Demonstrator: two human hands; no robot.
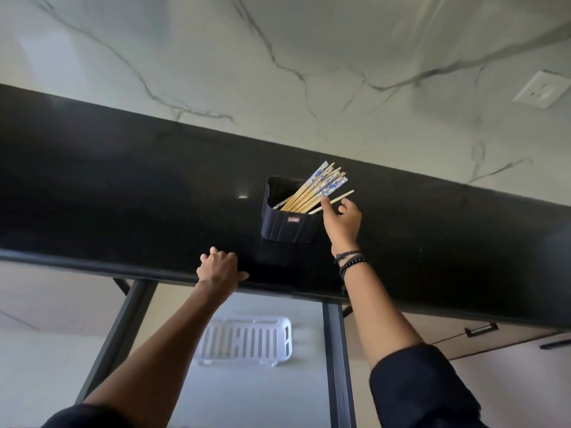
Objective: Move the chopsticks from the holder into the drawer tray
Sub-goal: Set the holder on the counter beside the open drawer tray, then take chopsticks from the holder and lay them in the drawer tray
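Two hands are up at the black table [123, 180]. The left hand [221, 268] rests on its front edge, fingers loosely bent, holding nothing. The right hand [341, 220], fingers spread, touches with a fingertip the chopsticks [315, 193], which lean in the holder [285, 225] just beside it. The white tray [247, 341] lies below the left hand.

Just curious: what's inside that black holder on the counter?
A bundle of chopsticks, leaning right, tops sticking out of the holder. Their lower ends are hidden by its wall.
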